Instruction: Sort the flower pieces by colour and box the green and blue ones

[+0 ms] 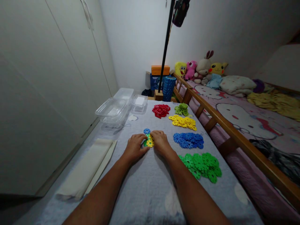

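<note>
Near the middle of the cloth-covered table lies a small group of notched plastic discs, with a yellow disc [150,143] in front, green ones beside it and a blue disc [147,131] at the far end. My left hand [136,146] curls around the left side of the group, its thumb and fingers closed against the green pieces. From the right, my right hand [160,142] grips the yellow part with its fingers bent down. My fingers hide how the discs join. To the right are piles of green discs [203,165], blue discs [188,140] and yellow discs [184,122].
Red pieces [161,110] and light green pieces [181,109] are heaped farther back. Clear plastic containers [111,107] stand at the far left, with a folded cream cloth [87,168] nearer. A wooden bed rail [215,123] runs along the right edge. A black pole [166,47] rises behind the table.
</note>
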Available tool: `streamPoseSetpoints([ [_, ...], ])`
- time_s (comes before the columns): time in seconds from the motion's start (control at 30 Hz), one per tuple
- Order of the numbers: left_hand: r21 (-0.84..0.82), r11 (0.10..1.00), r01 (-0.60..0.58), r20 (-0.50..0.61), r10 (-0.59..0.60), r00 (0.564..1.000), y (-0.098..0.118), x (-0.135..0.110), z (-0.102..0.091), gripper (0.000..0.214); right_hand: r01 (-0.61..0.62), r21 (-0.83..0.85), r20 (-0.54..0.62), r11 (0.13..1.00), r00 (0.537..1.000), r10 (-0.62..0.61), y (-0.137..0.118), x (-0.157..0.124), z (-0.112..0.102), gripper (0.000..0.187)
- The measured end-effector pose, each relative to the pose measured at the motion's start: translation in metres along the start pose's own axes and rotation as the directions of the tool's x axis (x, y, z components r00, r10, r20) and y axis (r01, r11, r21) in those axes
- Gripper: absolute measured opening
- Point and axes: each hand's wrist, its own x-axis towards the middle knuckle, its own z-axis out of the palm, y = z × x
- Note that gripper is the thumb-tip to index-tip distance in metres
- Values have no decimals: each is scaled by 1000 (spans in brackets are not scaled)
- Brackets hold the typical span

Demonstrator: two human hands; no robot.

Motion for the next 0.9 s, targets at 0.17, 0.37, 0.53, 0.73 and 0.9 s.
streamPoseSetpoints([
  [0.17, 6, 1000, -4, -5, 4, 1000, 0, -1, 1, 40, -41, -20, -48, 999, 998, 40, 5, -2, 0, 44],
  [0.37, 5, 1000, -1, 2, 1, 1000, 2, 0, -1, 39, -84, -47, -19, 995, 996, 83, 7, -2, 0, 41],
  [0.53, 0, 1000, 3, 2, -3, 1000, 2, 0, -1, 40, -86, -29, -29, 996, 996, 85, 8, -1, -5, 36],
  [0.73, -9, 1000, -10, 6, 10, 1000, 2, -1, -2, 40, -161, 33, -81, 986, 983, 163, 11, -6, -8, 34],
  [0.9, -5, 1000, -13, 12, 13, 1000, 1, -1, -1, 38, -186, 95, -108, 978, 975, 196, 18, -7, -6, 26],
])
